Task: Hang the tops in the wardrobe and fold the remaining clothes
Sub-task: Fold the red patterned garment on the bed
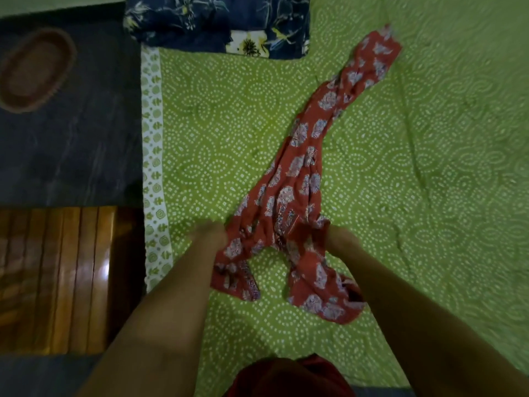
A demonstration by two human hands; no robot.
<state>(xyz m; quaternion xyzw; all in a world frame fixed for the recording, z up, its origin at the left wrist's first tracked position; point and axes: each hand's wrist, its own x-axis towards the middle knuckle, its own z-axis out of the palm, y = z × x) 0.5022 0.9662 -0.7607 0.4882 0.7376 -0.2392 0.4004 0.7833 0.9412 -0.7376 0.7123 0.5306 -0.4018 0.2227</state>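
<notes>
Two bare hands reach down onto a bed covered with a green sheet with white dotted rings (429,167). The left hand (210,232) holds one side of a long red cloth garment with pale flower prints (303,173), and its fingers are tucked into the cloth. The right hand (333,236) holds the other side, and its fingers are hidden in the folds too. The red garment lies crumpled on the sheet and stretches away from the hands toward the far right. A folded dark blue cloth with white and yellow flowers (217,22) lies at the far edge of the bed. Beside the bed, on the dark floor, sits a brown oval mat (35,70). A shiny brown wooden board (57,279) is near the left arm.
</notes>
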